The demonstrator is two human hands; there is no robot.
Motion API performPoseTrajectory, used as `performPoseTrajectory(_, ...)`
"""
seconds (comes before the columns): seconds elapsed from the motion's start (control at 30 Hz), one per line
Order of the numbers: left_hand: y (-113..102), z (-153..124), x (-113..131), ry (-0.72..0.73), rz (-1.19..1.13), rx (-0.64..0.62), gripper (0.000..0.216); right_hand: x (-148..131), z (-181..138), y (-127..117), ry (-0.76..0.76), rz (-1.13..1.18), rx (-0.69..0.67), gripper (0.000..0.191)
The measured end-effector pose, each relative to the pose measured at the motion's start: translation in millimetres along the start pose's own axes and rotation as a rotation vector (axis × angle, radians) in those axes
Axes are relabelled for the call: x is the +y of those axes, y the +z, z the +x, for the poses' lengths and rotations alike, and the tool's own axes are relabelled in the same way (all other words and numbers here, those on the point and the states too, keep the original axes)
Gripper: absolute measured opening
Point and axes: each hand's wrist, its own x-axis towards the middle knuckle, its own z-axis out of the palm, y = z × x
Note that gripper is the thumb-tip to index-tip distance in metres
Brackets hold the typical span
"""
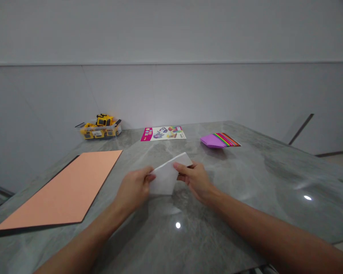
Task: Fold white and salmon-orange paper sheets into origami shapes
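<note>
A folded piece of white paper (166, 177) is held above the grey marbled table between both hands. My left hand (135, 186) pinches its left edge, with the thumb near the upper corner. At the upper right side, my right hand (194, 178) grips the paper, thumb on the near face and fingers behind it. The paper tilts upward to the right. Its far face and the fingertips behind it are hidden from me.
A large peach-coloured sheet (65, 186) lies at the left over something dark. Behind it stands a clear plastic box (114, 131) with yellow toy vehicles (104, 121). A printed booklet (163, 133) lies by the wall, and fanned coloured paper (214, 140) at the right on the table (246, 179).
</note>
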Motion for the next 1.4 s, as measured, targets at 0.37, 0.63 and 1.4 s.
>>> performPoseTrajectory(0.37,8,-5,17,0.252,0.597,0.343,0.018,-1,-10,9,-0.792,-1.118,-0.033,0.023)
performPoseTrajectory(0.63,17,-4,30,0.324,0.655,0.372,0.011,5,-7,15,-0.624,-1.210,-0.057,0.023)
performPoseTrajectory(1.4,20,3,8,0.451,0.268,0.572,0.017,-3,-9,10,-0.903,-1.127,-0.093,0.024)
